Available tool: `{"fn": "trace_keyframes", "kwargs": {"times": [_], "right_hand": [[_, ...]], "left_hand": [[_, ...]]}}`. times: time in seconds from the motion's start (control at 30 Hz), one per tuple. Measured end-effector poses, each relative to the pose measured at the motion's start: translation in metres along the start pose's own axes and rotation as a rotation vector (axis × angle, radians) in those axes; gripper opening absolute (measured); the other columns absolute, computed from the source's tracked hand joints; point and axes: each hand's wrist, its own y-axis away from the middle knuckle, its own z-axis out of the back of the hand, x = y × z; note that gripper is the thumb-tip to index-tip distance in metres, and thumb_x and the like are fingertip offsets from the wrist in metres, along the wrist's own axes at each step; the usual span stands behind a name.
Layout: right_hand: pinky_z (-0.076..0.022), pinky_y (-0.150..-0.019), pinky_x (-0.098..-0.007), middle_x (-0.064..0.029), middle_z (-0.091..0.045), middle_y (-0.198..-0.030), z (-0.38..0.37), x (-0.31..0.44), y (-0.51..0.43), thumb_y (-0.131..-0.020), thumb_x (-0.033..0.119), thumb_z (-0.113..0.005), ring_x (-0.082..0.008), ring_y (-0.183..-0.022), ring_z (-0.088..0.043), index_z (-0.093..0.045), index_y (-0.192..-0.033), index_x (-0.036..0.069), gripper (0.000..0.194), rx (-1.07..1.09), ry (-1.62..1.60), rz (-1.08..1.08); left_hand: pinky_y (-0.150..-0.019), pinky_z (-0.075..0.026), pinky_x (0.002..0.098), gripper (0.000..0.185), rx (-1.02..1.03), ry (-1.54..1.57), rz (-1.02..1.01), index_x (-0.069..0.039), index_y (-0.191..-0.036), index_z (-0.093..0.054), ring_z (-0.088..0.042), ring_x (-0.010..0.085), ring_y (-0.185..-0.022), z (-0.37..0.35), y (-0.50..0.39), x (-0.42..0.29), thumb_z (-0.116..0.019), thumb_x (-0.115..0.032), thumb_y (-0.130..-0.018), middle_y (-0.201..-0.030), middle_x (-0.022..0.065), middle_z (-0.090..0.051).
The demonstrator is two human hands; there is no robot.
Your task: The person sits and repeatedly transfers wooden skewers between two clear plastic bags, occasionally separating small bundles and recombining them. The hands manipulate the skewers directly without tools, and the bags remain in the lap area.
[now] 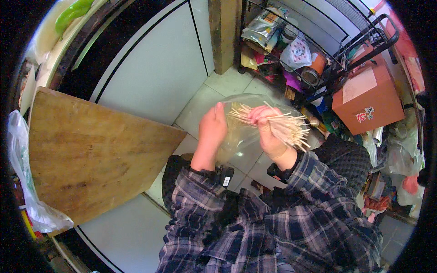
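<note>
My right hand [269,136] is closed around a thick bundle of thin pale sticks [290,129]. Their ends fan out on both sides of the fist, more widely to the right. A clear plastic bag [244,146] hangs behind and below the bundle. Its edge is gripped by my left hand [212,128], thumb pointing up. Yellowish strands show faintly through the plastic near the left hand; I cannot tell whether they lie inside the bag. Both hands are held in front of my body, above the tiled floor [225,83].
To the left stands a wooden board [102,153], with a white plastic bag [30,191] at its outer edge. A black wire rack [290,17] with packets and jars is at the upper right. Beside it sits an orange-brown cardboard box [372,99]. A green pepper [70,17] lies upper left.
</note>
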Motion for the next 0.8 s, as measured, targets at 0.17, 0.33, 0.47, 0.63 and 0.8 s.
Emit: {"fn": "trace_keyframes", "kwargs": {"times": [0.17, 0.33, 0.47, 0.63, 0.8], "right_hand": [[-0.0442, -0.077, -0.0317, -0.0073, -0.054, -0.079, -0.004, -0.005, 0.007, -0.096, 0.029, -0.048, -0.0204, -0.082, -0.055, -0.048, -0.080, 0.004, 0.030, 0.082, -0.091, -0.111], [-0.0441, -0.075, -0.0269, -0.0040, -0.058, -0.087, -0.023, -0.050, 0.000, -0.095, 0.024, -0.051, -0.0135, -0.080, -0.053, -0.055, -0.099, 0.003, 0.022, 0.068, -0.065, -0.380], [-0.0451, -0.082, -0.0297, -0.0038, -0.059, -0.102, -0.029, -0.073, -0.001, -0.092, 0.024, -0.056, -0.0135, -0.093, -0.054, -0.053, -0.112, 0.003, 0.029, 0.213, -0.055, -0.787], [-0.0473, -0.070, -0.0312, -0.0040, -0.061, -0.085, -0.033, -0.084, 0.006, -0.092, 0.028, -0.055, -0.0140, -0.078, -0.057, -0.055, -0.105, 0.005, 0.027, 0.246, -0.156, -0.773], [-0.0473, -0.071, -0.0315, -0.0041, -0.061, -0.086, -0.023, -0.089, 0.007, -0.091, 0.031, -0.055, -0.0141, -0.079, -0.058, -0.055, -0.105, 0.006, 0.029, 0.562, -0.064, -0.803]], "left_hand": [[-0.085, -0.045, 0.0404, 0.045, 0.026, -0.006, 0.011, -0.001, -0.107, -0.064, -0.059, 0.0377, -0.098, -0.003, -0.002, -0.004, -0.034, -0.034, -0.098, -0.101, 0.0226, -0.063], [-0.087, -0.044, 0.0377, 0.045, 0.046, 0.090, 0.047, 0.000, -0.111, -0.062, -0.059, 0.0321, -0.100, -0.002, -0.002, -0.002, -0.034, -0.034, -0.099, -0.105, 0.0201, -0.063], [-0.091, -0.043, 0.0325, 0.047, 0.043, 0.171, 0.087, 0.001, -0.116, -0.060, -0.057, 0.0214, -0.104, -0.001, -0.003, 0.000, -0.035, -0.035, -0.099, -0.112, 0.0144, -0.063], [-0.089, -0.043, 0.0317, 0.046, 0.058, 0.296, 0.186, 0.000, -0.115, -0.061, -0.058, 0.0213, -0.103, 0.001, 0.000, -0.005, -0.035, -0.035, -0.099, -0.112, 0.0141, -0.063], [-0.086, -0.045, 0.0324, 0.043, -0.007, 0.262, 0.108, -0.002, -0.114, -0.061, -0.062, 0.0244, -0.099, 0.001, 0.002, -0.010, -0.034, -0.031, -0.099, -0.107, 0.0157, -0.065]]}}
